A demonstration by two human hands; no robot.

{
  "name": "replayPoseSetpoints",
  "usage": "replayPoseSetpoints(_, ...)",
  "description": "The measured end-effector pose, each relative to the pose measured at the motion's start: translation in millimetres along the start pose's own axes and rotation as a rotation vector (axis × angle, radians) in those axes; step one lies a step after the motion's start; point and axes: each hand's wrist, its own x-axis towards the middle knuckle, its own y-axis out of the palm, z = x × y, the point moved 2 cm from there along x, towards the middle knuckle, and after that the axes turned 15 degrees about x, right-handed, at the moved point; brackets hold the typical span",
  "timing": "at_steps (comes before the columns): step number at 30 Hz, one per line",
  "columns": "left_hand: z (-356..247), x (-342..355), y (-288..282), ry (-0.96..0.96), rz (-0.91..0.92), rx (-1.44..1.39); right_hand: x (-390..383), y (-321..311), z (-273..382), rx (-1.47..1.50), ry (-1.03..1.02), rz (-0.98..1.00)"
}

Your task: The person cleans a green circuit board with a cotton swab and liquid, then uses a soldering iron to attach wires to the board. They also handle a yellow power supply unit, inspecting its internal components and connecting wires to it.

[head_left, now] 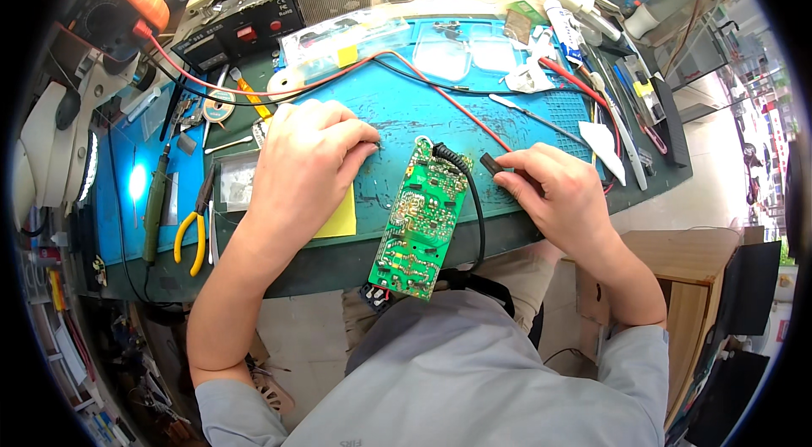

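Over the blue mat my left hand (315,151) is closed in a pinch, thumb against fingertips. Whatever it holds, if anything, is too small to make out. My right hand (554,186) grips a small black rectangular piece (490,164) between thumb and fingers. Between the hands lies a green circuit board (420,227), tilted, its lower end reaching past the table's front edge. A black cable (479,219) with a ribbed sleeve leaves the board's top and curves down its right side. At the board's lower end sits a black socket (374,297).
Red and black test leads (423,79) cross the mat (381,109). Yellow-handled pliers (197,231) and a green soldering iron (156,202) lie left. A yellow paper (340,219) is under my left wrist. Clear plastic boxes (442,54) stand behind; tweezers (541,120) lie right.
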Motion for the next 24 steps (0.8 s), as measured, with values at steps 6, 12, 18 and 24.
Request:
replayPoseSetpoints(6, -1.7, -1.2, 0.5, 0.031, -0.012, 0.041, -3.6, 2.5, 3.8, -0.101, -0.031, -0.015)
replayPoseSetpoints(12, -1.8, 0.4, -3.0, 0.023, -0.101, 0.047, -7.3, 0.0, 6.6, -0.13, -0.084, -0.067)
replayPoseSetpoints(18, 3.2, 3.7, -16.4, -0.003, -0.223, 0.045, -2.2, -24.1, 26.6, -0.05, -0.177, -0.205)
replayPoseSetpoints(24, -18.3, -21.8, -48.7, -0.169, -0.306, -0.214, -8.9, -50.4, 33.6, -0.062, -0.165, -0.34)
